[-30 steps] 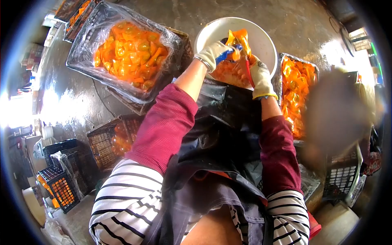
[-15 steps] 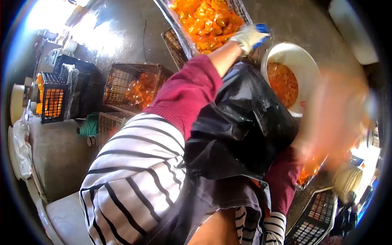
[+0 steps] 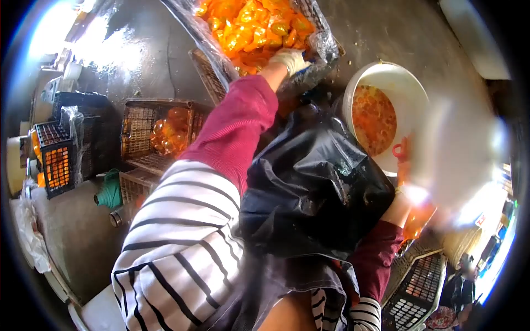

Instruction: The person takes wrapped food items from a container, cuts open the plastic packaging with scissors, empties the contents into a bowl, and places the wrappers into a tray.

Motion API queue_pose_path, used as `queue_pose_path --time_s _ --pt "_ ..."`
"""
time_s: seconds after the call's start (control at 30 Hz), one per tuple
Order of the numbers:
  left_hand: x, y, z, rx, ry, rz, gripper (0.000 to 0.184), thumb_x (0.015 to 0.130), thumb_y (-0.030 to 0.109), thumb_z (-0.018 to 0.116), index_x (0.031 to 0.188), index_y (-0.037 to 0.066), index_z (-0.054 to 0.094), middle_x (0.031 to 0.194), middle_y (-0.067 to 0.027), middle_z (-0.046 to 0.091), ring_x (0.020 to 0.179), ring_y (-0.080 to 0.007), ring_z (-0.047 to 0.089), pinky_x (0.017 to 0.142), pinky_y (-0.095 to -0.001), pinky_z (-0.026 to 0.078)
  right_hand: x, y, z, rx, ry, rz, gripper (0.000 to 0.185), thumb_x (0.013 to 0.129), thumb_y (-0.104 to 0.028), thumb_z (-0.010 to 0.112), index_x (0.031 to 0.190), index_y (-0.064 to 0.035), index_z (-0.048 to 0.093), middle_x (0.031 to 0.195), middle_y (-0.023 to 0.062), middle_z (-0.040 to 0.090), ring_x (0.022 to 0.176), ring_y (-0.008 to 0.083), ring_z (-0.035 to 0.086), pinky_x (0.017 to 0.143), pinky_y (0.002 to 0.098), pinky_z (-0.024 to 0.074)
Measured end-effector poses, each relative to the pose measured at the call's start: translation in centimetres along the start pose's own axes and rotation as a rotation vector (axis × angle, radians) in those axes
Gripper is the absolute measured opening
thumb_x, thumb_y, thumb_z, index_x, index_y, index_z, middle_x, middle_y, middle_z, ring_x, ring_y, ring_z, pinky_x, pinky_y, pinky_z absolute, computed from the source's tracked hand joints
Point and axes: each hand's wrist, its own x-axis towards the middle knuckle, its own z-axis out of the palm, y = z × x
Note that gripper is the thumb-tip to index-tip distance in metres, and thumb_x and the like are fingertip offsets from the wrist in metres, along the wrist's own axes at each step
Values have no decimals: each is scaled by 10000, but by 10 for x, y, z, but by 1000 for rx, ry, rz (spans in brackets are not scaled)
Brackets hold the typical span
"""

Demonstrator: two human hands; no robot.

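My left hand [image 3: 290,59], in a white glove, is at the near edge of a plastic-lined crate [image 3: 326,47] heaped with glossy orange pieces, possibly cut peppers [image 3: 256,27]. It looks closed; something blue [image 3: 303,64] shows at its fingers, which are partly hidden. My right hand [image 3: 406,193] lies low beside the white bucket [image 3: 417,94], mostly behind a bright whitish blur, so its fingers cannot be made out. A red ring-ended object [image 3: 401,151] shows just above it. Reddish-orange pieces [image 3: 374,118] are in the bucket. A black apron [image 3: 314,187] covers my lap.
To the left is a crate [image 3: 130,132] with orange pieces in clear plastic, above a green object [image 3: 109,189]. Black crates [image 3: 58,168] stand farther left. Another crate [image 3: 419,284] is at lower right, near an orange plastic-wrapped load [image 3: 418,220]. The grey floor looks wet.
My left hand has moved left and down to the near edge of the lined crate. My right hand has moved inward and is now behind the whitish blur. The view has shifted slightly.
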Motion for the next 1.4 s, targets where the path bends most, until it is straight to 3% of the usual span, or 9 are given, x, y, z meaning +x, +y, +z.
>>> queue_pose_path --time_s 0.4,0.47,0.53,0.63,0.73,0.83,0.9,1.13,1.4 --pt "-56 -17 -3 -169 10 -140 463 644 417 416 885 25 463 872 -149 476 799 -220 462 686 -287 343 6 8 -70 -519 212 -290 591 539 -484 474 935 -59 367 861 81 424 625 232 434 402 358 391" --pt "-76 -15 -11 -631 105 -230 471 645 422 410 882 20 467 880 -154 474 810 -222 459 692 -289 339 3 10 -63 -542 199 -292 561 563 -464 451 941 -58 365 879 80 419 645 232 436 404 346 389" --pt "-80 -21 6 -2071 202 -33 335 673 282 473 914 52 436 880 -103 479 800 -209 452 652 -301 381 1 14 -57 -555 183 -294 533 588 -445 428 947 -57 363 896 79 413 666 232 439 407 334 387" --pt "-94 -27 -2 -3066 -872 49 327 675 240 422 957 77 391 971 -74 392 905 -212 338 753 -337 265 -1 19 -46 -581 147 -289 491 625 -415 393 957 -55 360 923 77 405 696 232 442 410 316 384" --pt "-106 10 -26 -2431 -125 339 271 674 213 422 905 70 422 915 -91 423 845 -218 382 703 -316 296 -1 21 -36 -606 109 -273 451 662 -386 358 966 -54 357 949 76 398 727 232 446 414 298 382" --pt "-119 67 -54 -713 533 343 219 672 185 422 852 63 452 858 -107 454 785 -224 425 652 -295 326 -3 25 -32 -636 77 -272 413 698 -357 324 976 -52 354 976 74 390 757 232 449 418 280 379" --pt "-119 106 -62 -245 684 400 188 672 166 423 817 58 472 821 -118 474 745 -228 454 619 -281 346 -4 27 -32 -641 37 -271 389 723 -337 300 982 -51 352 994 73 384 778 232 451 421 268 377" --pt "-62 171 -19 -1309 238 228 325 653 251 496 904 52 447 784 -43 486 680 -144 462 589 -234 356 -2 31 -9 -808 263 -258 206 727 -98 390 916 -18 398 889 76 445 787 162 460 656 189 379" --pt "-110 202 -50 -1128 166 333 303 718 83 308 1013 36 363 1004 -67 418 929 -138 386 786 -222 290 1 40 18 -995 140 -40 162 710 -87 435 860 -27 428 777 50 471 724 108 460 649 200 375"
